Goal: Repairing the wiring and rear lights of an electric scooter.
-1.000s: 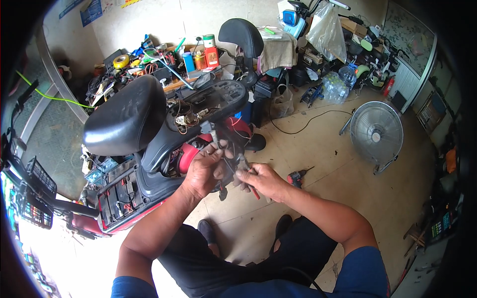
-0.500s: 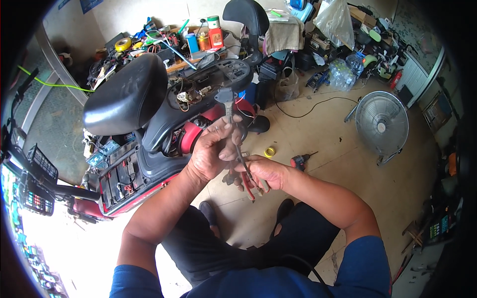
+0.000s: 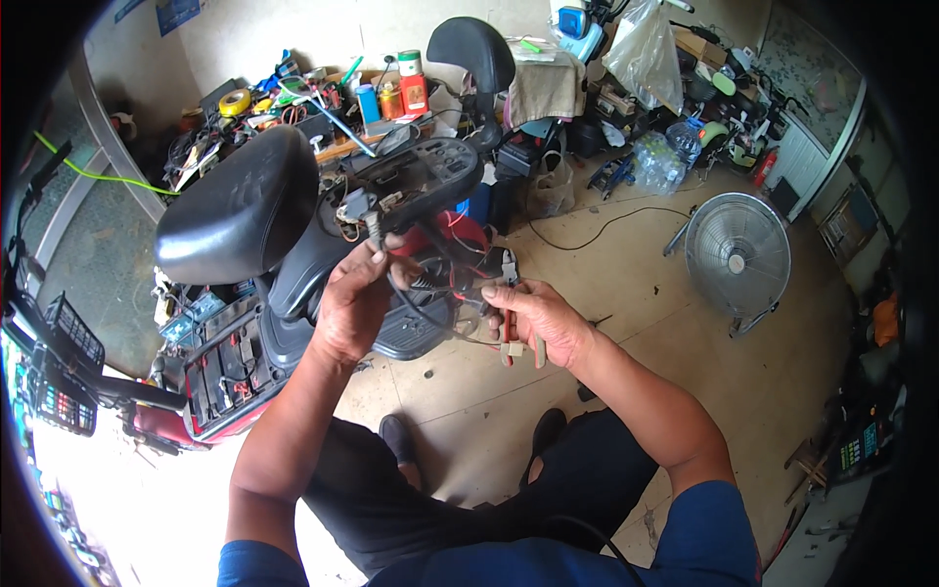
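My left hand [image 3: 352, 305], fingers closed, pinches a dark cable [image 3: 426, 320] just below a grey plug-like connector [image 3: 359, 204] at its upper end. The cable sags across to my right hand [image 3: 540, 318], where a small pale connector [image 3: 511, 348] shows below the fingers. My right hand is closed around pliers [image 3: 509, 266] with red handles; their jaws point up and away from me. Both hands are raised in front of an electric scooter with a black seat [image 3: 240, 210]. Thin wires between the hands are blurred.
Batteries [image 3: 230, 370] sit in the scooter's uncovered floor bay at left. A cluttered bench [image 3: 333, 147] with tools and bottles stands behind it. A floor fan [image 3: 737, 259] stands at right, its cord [image 3: 597, 240] lying across the tiles. A backrest [image 3: 471, 54] rises at the back.
My hands have moved apart: the left went left and lower, the right slightly to the right. The cable now stretches between them, and the plier jaws have come into sight, pointing up.
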Demonstrator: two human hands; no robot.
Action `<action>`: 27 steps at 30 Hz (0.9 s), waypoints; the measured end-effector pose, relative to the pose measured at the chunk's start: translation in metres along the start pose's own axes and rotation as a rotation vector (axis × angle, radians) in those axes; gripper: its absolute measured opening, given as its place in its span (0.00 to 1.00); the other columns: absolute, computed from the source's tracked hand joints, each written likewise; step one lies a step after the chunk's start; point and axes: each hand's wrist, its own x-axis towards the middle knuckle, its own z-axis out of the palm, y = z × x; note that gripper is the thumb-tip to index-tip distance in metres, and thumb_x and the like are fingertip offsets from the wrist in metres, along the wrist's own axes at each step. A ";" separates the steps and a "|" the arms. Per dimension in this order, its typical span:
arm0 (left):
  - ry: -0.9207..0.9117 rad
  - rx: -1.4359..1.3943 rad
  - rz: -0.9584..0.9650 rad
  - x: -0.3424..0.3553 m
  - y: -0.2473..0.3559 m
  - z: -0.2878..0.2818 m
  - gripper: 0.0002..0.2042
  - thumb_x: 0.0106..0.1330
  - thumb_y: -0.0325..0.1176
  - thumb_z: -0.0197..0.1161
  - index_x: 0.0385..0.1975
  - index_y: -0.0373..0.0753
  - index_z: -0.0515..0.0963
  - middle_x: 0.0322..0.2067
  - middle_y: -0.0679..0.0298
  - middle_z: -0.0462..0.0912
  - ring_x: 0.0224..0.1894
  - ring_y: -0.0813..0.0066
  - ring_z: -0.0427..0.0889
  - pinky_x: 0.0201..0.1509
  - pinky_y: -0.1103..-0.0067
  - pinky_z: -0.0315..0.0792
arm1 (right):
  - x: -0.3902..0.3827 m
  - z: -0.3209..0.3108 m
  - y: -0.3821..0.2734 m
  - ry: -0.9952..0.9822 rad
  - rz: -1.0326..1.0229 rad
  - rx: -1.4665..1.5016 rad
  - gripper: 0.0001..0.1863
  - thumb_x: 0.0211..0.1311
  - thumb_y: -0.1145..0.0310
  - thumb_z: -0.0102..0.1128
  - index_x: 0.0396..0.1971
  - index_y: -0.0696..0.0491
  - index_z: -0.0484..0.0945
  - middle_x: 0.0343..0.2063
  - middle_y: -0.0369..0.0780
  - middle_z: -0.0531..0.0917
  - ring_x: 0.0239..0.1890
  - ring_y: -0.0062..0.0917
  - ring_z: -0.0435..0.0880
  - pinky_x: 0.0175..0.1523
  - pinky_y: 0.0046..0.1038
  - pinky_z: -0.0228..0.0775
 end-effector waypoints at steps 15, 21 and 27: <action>-0.009 0.344 -0.340 -0.005 -0.025 -0.005 0.12 0.75 0.34 0.56 0.51 0.36 0.77 0.34 0.64 0.83 0.41 0.74 0.81 0.53 0.78 0.70 | -0.015 0.008 -0.013 -0.012 -0.265 -0.023 0.18 0.69 0.61 0.63 0.50 0.59 0.81 0.33 0.38 0.84 0.30 0.22 0.82 0.32 0.26 0.78; -0.051 0.444 -0.316 -0.001 -0.026 0.000 0.13 0.75 0.34 0.55 0.51 0.34 0.78 0.38 0.63 0.86 0.46 0.76 0.81 0.58 0.77 0.70 | -0.017 0.012 -0.013 0.031 -0.326 -0.186 0.16 0.69 0.63 0.63 0.49 0.59 0.81 0.29 0.39 0.83 0.31 0.22 0.82 0.32 0.26 0.77; -0.042 0.682 -0.186 -0.006 -0.017 -0.011 0.10 0.73 0.31 0.58 0.45 0.33 0.80 0.39 0.61 0.86 0.49 0.74 0.81 0.61 0.76 0.68 | -0.010 0.007 -0.013 0.091 -0.272 -0.100 0.14 0.67 0.67 0.62 0.47 0.59 0.79 0.29 0.40 0.82 0.31 0.22 0.80 0.37 0.28 0.74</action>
